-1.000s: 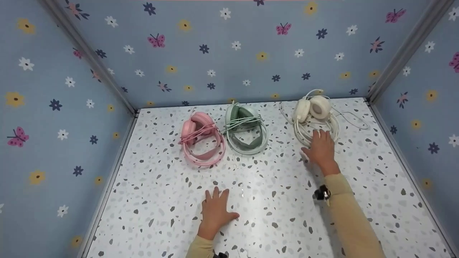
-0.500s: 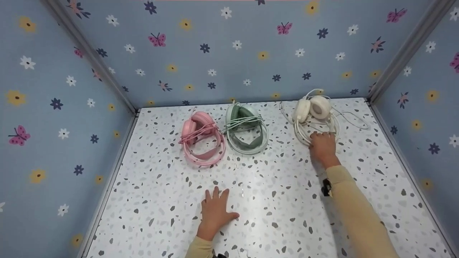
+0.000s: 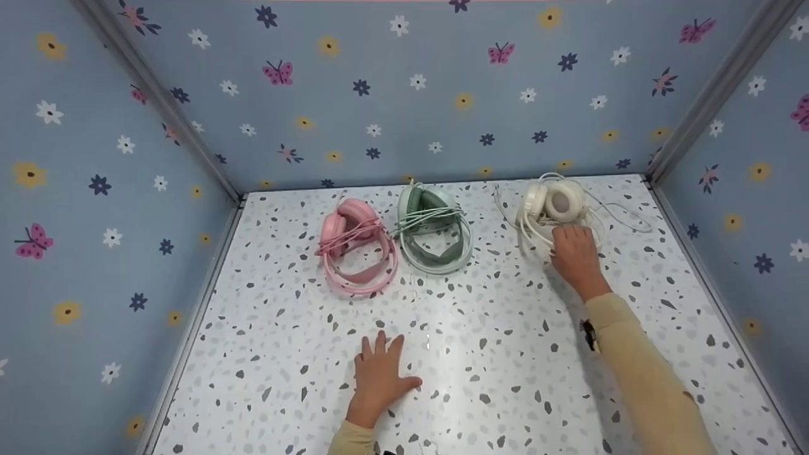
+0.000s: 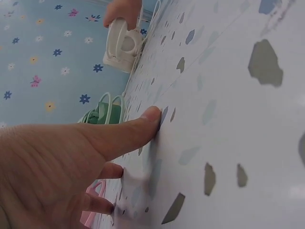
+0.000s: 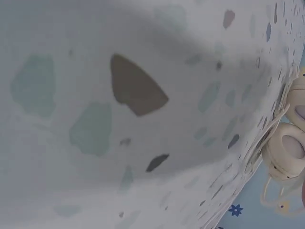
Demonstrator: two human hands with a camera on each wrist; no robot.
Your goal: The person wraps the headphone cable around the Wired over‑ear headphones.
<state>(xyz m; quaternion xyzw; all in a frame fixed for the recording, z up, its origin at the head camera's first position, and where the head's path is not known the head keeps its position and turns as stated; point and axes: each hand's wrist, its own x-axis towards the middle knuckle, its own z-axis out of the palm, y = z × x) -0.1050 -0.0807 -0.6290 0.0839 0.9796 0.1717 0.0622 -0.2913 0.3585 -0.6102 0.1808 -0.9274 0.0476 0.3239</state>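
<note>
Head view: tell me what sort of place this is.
Probably a work booth: flower-and-butterfly panels and grey corner posts border a terrazzo-patterned tabletop on three sides.

Near the far right corner of the table, the right hand is now gripping the white headphones by the band, where a second ago it was spreading its fingers over it. The band is lifting, the ear cups are tilting, the cord loop behind is dropping, and the right sleeve is shifting toward the right edge.
</note>
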